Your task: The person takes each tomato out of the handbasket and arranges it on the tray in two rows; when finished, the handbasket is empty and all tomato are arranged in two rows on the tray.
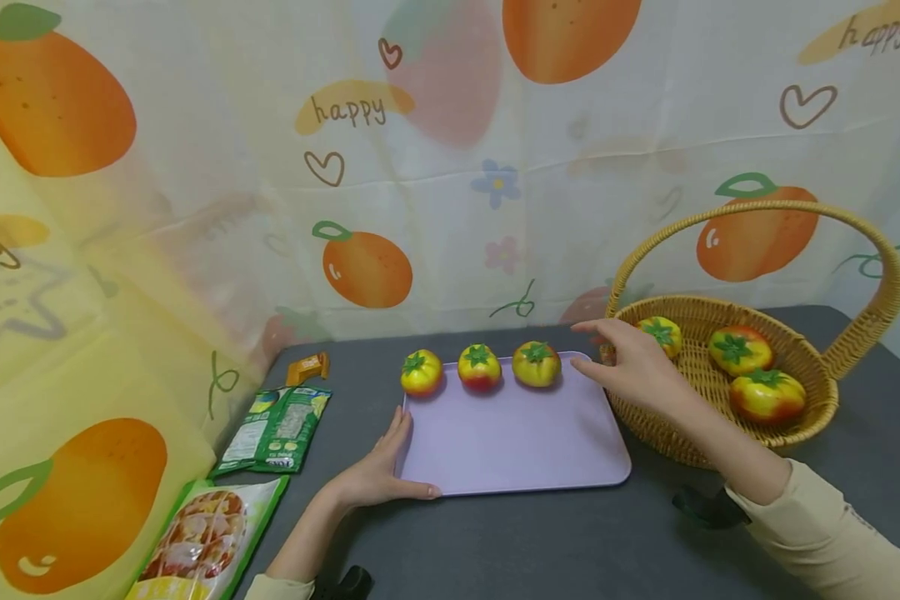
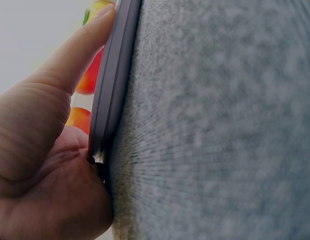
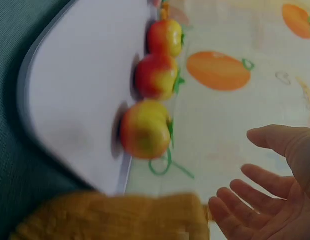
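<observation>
A flat lilac rectangular tray [image 1: 510, 442] lies toward the far edge of the dark grey surface [image 1: 540, 550], with three round yellow-and-red fruits with green leafy tops [image 1: 480, 372] along its far edge. The left hand [image 1: 378, 472] touches its near left corner, grip spread. The right hand [image 1: 636, 364], grip apart, hovers by its far right corner, beside a tan woven basket [image 1: 697, 317] holding three more.

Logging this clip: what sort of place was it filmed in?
Probably a small staged tabletop set indoors, though little of the room shows. A fruit-print cloth hangs behind the dark table, where a wicker basket stands.
</observation>
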The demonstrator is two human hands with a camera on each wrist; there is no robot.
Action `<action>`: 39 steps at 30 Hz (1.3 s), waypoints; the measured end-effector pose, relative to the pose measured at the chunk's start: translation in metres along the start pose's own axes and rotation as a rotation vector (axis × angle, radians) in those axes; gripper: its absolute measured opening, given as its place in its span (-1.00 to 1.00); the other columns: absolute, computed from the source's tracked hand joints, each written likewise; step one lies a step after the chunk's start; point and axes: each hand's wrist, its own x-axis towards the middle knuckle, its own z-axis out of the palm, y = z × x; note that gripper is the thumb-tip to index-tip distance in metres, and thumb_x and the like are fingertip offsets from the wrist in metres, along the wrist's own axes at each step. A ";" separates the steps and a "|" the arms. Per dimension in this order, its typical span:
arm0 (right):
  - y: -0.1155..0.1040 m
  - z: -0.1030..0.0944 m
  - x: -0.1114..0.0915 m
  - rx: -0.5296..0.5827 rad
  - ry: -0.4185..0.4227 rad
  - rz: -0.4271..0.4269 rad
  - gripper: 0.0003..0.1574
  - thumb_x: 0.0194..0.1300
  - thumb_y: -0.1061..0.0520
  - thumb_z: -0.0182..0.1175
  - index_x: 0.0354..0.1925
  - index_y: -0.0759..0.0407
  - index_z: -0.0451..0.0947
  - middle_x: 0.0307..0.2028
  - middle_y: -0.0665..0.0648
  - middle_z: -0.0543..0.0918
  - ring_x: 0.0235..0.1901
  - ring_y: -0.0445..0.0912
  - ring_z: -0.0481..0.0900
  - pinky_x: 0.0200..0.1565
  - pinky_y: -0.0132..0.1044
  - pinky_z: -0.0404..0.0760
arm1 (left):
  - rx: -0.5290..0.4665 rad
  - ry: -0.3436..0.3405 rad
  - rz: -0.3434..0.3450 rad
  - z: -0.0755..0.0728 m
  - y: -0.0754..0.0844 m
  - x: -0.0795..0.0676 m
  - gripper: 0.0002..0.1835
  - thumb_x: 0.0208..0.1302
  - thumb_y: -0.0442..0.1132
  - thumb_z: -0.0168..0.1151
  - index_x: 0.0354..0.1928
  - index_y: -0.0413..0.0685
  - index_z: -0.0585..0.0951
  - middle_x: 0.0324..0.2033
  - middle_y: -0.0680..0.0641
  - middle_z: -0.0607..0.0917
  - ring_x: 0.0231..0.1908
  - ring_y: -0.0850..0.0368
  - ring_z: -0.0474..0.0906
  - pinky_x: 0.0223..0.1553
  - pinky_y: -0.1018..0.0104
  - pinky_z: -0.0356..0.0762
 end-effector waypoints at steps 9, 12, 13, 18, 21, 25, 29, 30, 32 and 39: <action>0.024 -0.030 -0.013 -0.019 0.035 0.029 -0.71 0.34 0.02 0.25 -0.06 0.15 0.65 -0.16 0.17 0.66 -0.13 0.07 0.59 -0.11 0.06 0.60 | -0.002 0.000 -0.009 0.000 0.002 -0.002 0.32 -0.04 0.15 0.52 0.55 -0.07 -0.19 0.52 -0.15 -0.37 0.46 -0.33 -0.36 0.31 -0.38 -0.25; 0.031 -0.040 -0.014 -0.034 0.015 0.063 -0.66 0.35 -0.04 0.24 -0.04 0.14 0.64 -0.05 0.25 0.65 -0.05 0.16 0.58 -0.09 0.12 0.56 | -0.009 -0.003 -0.007 0.001 0.002 -0.003 0.33 -0.04 0.14 0.52 0.55 -0.07 -0.21 0.52 -0.15 -0.38 0.46 -0.33 -0.38 0.30 -0.40 -0.25; 0.034 -0.043 -0.013 -0.043 0.004 0.073 -0.63 0.35 -0.05 0.23 -0.01 0.15 0.63 -0.01 0.28 0.63 -0.03 0.18 0.58 -0.08 0.14 0.54 | -0.012 -0.003 -0.006 0.001 0.002 -0.003 0.33 -0.04 0.13 0.52 0.55 -0.07 -0.21 0.51 -0.15 -0.39 0.46 -0.33 -0.38 0.30 -0.40 -0.26; 0.050 -0.056 -0.006 -0.086 -0.075 0.107 -0.48 0.37 -0.07 0.21 0.12 0.25 0.54 0.10 0.39 0.56 0.02 0.25 0.55 -0.02 0.21 0.47 | -0.020 0.002 -0.003 0.001 0.002 -0.004 0.34 -0.05 0.12 0.54 0.54 -0.07 -0.22 0.51 -0.15 -0.41 0.45 -0.33 -0.42 0.29 -0.42 -0.28; 0.061 -0.062 -0.001 -0.097 -0.118 0.125 -0.40 0.37 -0.08 0.20 0.17 0.32 0.49 0.12 0.44 0.52 0.05 0.30 0.51 0.00 0.24 0.45 | -0.013 0.003 -0.005 0.000 0.002 -0.004 0.34 -0.05 0.12 0.54 0.55 -0.07 -0.22 0.51 -0.16 -0.40 0.45 -0.33 -0.42 0.29 -0.42 -0.28; 0.071 -0.069 0.006 -0.088 -0.164 0.164 -0.30 0.36 -0.10 0.21 0.24 0.37 0.41 0.16 0.48 0.47 0.10 0.35 0.45 0.01 0.25 0.44 | -0.012 -0.003 -0.010 0.000 0.003 -0.002 0.34 -0.05 0.12 0.53 0.55 -0.07 -0.22 0.51 -0.16 -0.40 0.45 -0.34 -0.43 0.29 -0.41 -0.30; 0.077 -0.073 0.014 -0.083 -0.216 0.182 -0.23 0.36 -0.09 0.22 0.29 0.42 0.33 0.18 0.51 0.44 0.12 0.40 0.41 0.01 0.26 0.44 | -0.013 -0.009 -0.013 0.001 0.003 -0.002 0.34 -0.05 0.13 0.53 0.55 -0.07 -0.22 0.51 -0.16 -0.40 0.45 -0.34 -0.42 0.29 -0.41 -0.29; 0.079 -0.074 0.016 -0.089 -0.233 0.184 -0.21 0.36 -0.09 0.21 0.30 0.42 0.31 0.19 0.52 0.43 0.13 0.41 0.40 0.01 0.27 0.44 | -0.013 -0.010 -0.013 0.001 0.003 -0.002 0.34 -0.05 0.12 0.53 0.54 -0.07 -0.22 0.51 -0.16 -0.41 0.45 -0.34 -0.42 0.30 -0.41 -0.29; 0.081 -0.077 0.019 -0.102 -0.264 0.185 -0.17 0.36 -0.11 0.21 0.32 0.43 0.27 0.17 0.54 0.42 0.11 0.41 0.41 -0.01 0.26 0.44 | -0.013 -0.011 -0.011 0.000 0.004 -0.001 0.34 -0.05 0.12 0.53 0.54 -0.08 -0.22 0.51 -0.16 -0.41 0.45 -0.34 -0.43 0.30 -0.40 -0.30; 0.081 -0.087 0.032 -0.158 -0.326 0.193 -0.15 0.34 -0.12 0.22 0.32 0.44 0.26 0.23 0.56 0.33 0.13 0.43 0.37 0.02 0.28 0.42 | -0.010 -0.015 -0.013 -0.002 0.003 -0.001 0.34 -0.05 0.13 0.53 0.55 -0.07 -0.22 0.51 -0.16 -0.41 0.45 -0.34 -0.43 0.30 -0.40 -0.30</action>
